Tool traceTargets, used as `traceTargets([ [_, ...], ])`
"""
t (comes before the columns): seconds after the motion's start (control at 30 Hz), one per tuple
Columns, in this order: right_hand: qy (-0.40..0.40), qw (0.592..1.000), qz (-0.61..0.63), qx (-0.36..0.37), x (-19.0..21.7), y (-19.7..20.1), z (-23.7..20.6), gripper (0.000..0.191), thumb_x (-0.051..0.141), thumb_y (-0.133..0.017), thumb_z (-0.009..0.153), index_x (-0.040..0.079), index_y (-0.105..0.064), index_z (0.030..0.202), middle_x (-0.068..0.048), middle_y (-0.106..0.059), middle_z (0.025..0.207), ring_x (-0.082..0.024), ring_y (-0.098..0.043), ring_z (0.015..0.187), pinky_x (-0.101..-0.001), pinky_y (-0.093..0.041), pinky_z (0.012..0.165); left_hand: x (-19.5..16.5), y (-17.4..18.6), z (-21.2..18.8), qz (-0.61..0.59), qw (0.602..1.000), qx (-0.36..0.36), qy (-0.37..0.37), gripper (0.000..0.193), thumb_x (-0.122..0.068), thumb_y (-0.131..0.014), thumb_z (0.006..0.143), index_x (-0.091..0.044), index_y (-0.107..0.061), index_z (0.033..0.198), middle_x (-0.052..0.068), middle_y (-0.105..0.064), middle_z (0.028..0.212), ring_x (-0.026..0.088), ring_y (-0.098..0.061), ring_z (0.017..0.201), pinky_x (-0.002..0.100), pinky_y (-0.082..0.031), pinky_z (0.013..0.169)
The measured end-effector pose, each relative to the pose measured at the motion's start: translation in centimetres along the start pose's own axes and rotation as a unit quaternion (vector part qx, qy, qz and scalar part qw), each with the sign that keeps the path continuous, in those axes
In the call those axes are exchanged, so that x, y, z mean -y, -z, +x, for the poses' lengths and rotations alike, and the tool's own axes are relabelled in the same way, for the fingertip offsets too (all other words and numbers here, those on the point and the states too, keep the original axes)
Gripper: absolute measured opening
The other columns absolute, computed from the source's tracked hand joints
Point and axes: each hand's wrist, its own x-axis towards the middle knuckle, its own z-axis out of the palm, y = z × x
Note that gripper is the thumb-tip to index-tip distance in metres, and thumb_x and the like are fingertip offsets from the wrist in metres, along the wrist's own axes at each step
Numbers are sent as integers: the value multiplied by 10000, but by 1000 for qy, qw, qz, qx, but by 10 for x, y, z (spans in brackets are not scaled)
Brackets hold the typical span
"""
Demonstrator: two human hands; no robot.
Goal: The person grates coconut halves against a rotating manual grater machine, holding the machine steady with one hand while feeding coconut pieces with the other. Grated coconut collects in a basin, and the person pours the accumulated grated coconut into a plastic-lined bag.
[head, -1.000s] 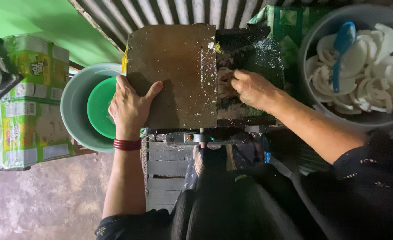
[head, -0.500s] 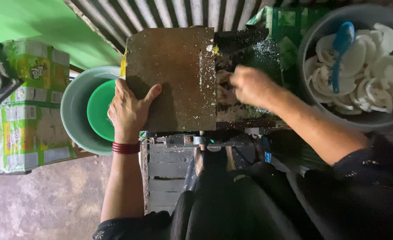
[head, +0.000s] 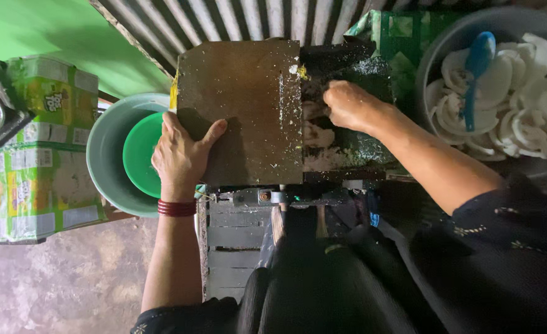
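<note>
Head view: we are pressing left hand (head: 180,158) flat, fingers spread, on brown board (head: 242,105) atop grater bench (head: 249,216). We are curling right hand (head: 348,105) loosely over white coconut piece (head: 314,133) beside board; grip unclear. Grey bowl (head: 109,167) sitting left.

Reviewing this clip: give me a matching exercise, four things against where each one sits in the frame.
Things:
1. left hand
2. right hand
3. blue spoon
4. green bowl

Places:
A. inside the grey basin
B. among white coconut pieces in the large bowl
C. flat on the brown board
D. over the dark grating area right of the board

Pairs: 1-C, 2-D, 3-B, 4-A
</note>
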Motion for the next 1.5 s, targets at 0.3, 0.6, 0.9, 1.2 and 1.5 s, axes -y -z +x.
traceTargets([
  [0.3,40,992,-16,-123,-2,-13,13,60,-33,-668,649,-76,-647,684,-322,-656,817,-501,-670,854,-542,-558,767,1,-5,1,22,1000,-13,-17,875,-777,-720,822,18,-484,1103,259,-674,1041,467,-672,924,538,-526,770],
  [0.6,66,987,2,-150,-3,-30,20,104,-11,-589,794,-71,-645,729,-312,-660,830,-496,-674,817,-562,-543,705,4,-6,0,-6,998,-40,-51,866,-758,-722,849,32,-478,1107,265,-673,1051,455,-677,951,521,-529,797],
  [0.9,47,994,41,-92,10,-25,20,373,77,-460,968,-66,-528,630,-289,-582,634,-426,-617,548,-523,-495,530,2,-4,0,-14,999,-20,-25,863,-756,-728,819,23,-480,1099,256,-672,1049,456,-672,961,520,-526,802],
  [1.2,70,986,66,-137,12,-30,29,244,84,-502,946,-41,-585,753,-312,-622,767,-433,-644,692,-537,-492,602,2,-4,0,0,999,-31,-36,857,-752,-732,836,23,-484,1108,262,-676,1059,458,-674,953,524,-527,800],
  [1.5,55,986,-23,-156,19,-20,-18,441,37,-689,604,-128,-602,1004,-338,-622,1061,-388,-678,794,-447,-587,652,4,-5,-5,6,999,-40,-36,865,-765,-737,830,26,-487,1075,261,-682,1024,468,-674,922,534,-527,773],
])
